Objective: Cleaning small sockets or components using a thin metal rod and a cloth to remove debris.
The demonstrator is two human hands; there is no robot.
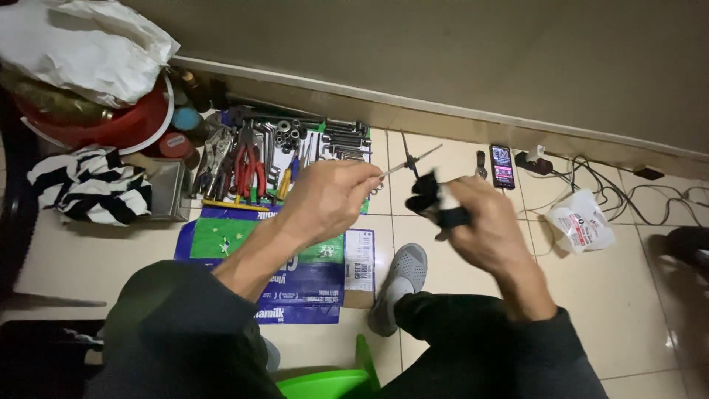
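My left hand (330, 198) is raised over the floor, fingers pinched on a thin metal rod (410, 162) that points up to the right. My right hand (484, 222) is closed around a small black part (436, 201) with a thin black stem sticking up from it. The rod's tip crosses near that stem. Both hands hover above the tiled floor (458, 155), a little apart from each other.
Pliers, wrenches and sockets (281, 151) lie on a flattened blue and green carton (295, 277). A red basin (122, 122) with white bags, a striped cloth (92, 185), a phone (501, 166), cables (628, 192), a white bag (582, 220), my grey shoe (399, 284) and a green stool (332, 380) surround me.
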